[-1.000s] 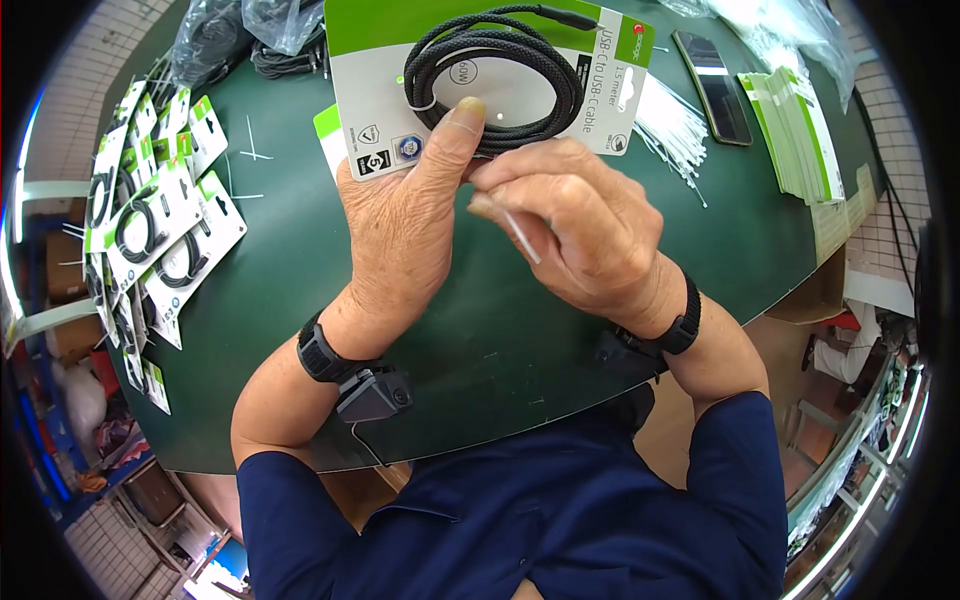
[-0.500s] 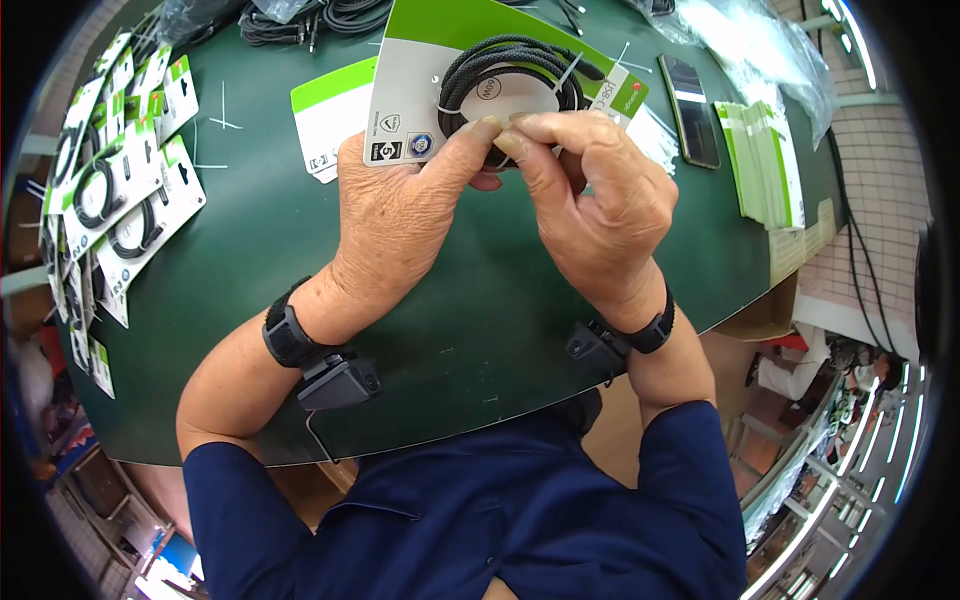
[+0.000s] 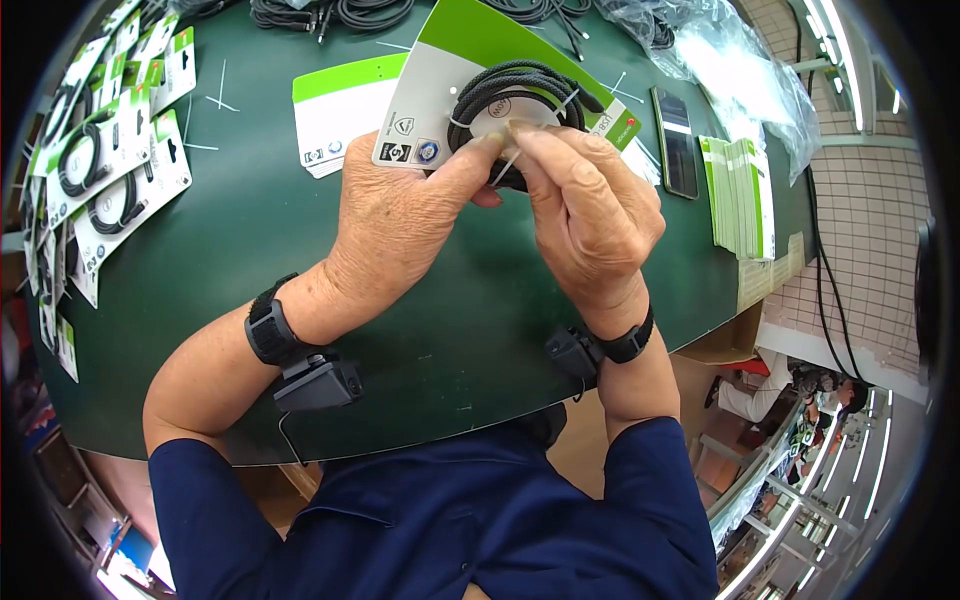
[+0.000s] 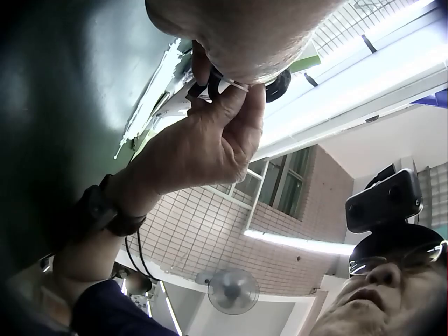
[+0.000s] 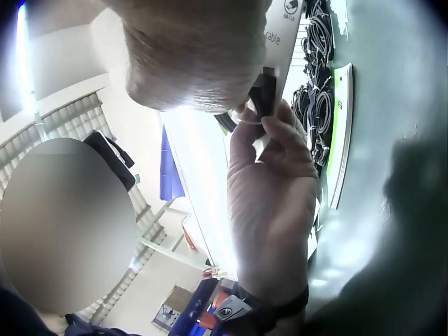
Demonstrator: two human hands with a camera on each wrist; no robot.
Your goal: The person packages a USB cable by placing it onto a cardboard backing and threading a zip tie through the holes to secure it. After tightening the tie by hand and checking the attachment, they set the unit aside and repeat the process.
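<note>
My left hand [image 3: 395, 225] grips a green-and-white retail card [image 3: 425, 95] by its lower edge, thumb pressed in front against a coiled black braided cable [image 3: 510, 70]. The coil lies flat on the card, with white ties around it at the left and upper right. My right hand [image 3: 600, 205] pinches a thin white cable tie [image 3: 507, 167] at the bottom of the coil, fingertips close to the left thumb. In the right wrist view, a dark cable plug [image 5: 264, 91] shows behind the card, beside the left fingertips. The fingers behind the card are mostly hidden in the head view.
Carded cables [image 3: 100, 155] are heaped at the left of the green table [image 3: 400, 400]. Blank-looking cards [image 3: 345, 120] lie behind my left hand. A phone [image 3: 675, 140], a card stack [image 3: 738, 200] and clear plastic bags [image 3: 740, 70] sit at the right. Loose cables [image 3: 375, 12] lie at the back.
My right hand has brought the cable tie from below the card up to the coil's lower edge. The card has tilted and come lower in view, as the head view shifted.
</note>
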